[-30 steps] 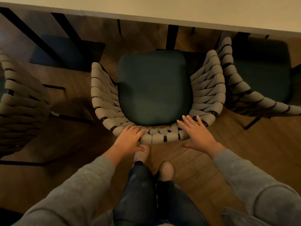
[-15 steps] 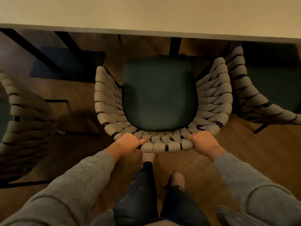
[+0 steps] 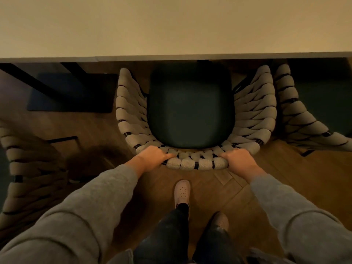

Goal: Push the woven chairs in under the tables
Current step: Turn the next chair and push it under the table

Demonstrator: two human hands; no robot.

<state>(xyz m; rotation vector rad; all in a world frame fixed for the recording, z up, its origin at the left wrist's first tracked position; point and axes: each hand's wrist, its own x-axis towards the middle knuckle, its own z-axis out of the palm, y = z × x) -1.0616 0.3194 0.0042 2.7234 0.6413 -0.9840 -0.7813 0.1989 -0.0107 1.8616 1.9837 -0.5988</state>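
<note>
1. Shoes (image 3: 182, 191) of mine stand on the wooden floor (image 3: 285, 178), one ahead of the other, just behind the woven chair (image 3: 253, 115).
2. My left hand (image 3: 152, 158) and right hand (image 3: 239, 161) are apart, each with its fingers curled over the top rim of the chair's back, gripping it.
3. Beyond my hands lies its dark seat cushion (image 3: 190, 111), whose front reaches the edge of the pale worktop (image 3: 171, 25).
4. A left chair (image 3: 28, 168) stands well apart from it, and a right chair (image 3: 297, 115) stands just beside it.
</note>
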